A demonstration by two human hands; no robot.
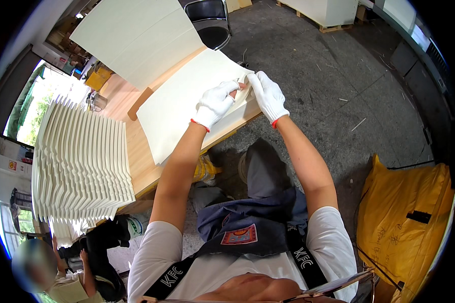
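Note:
A flat stack of white paper sheets (182, 101) lies on the wooden table in front of me. At its right corner, my left hand (216, 104), in a white glove with a red cuff, has its fingers closed on the top sheets; bare fingertips show through the glove. My right hand (269, 96), gloved the same way, grips the same corner from the right edge. The sheets curl up slightly between the two hands. How many sheets are held cannot be made out.
Left stands a tall pile of folded white sheets (81, 161). Behind are a large white board (141, 40), a brown block (139, 103) and a metal mug (99, 102). A black chair (212, 25) stands beyond, a yellow covered bundle (404, 222) at right. Another person sits lower left.

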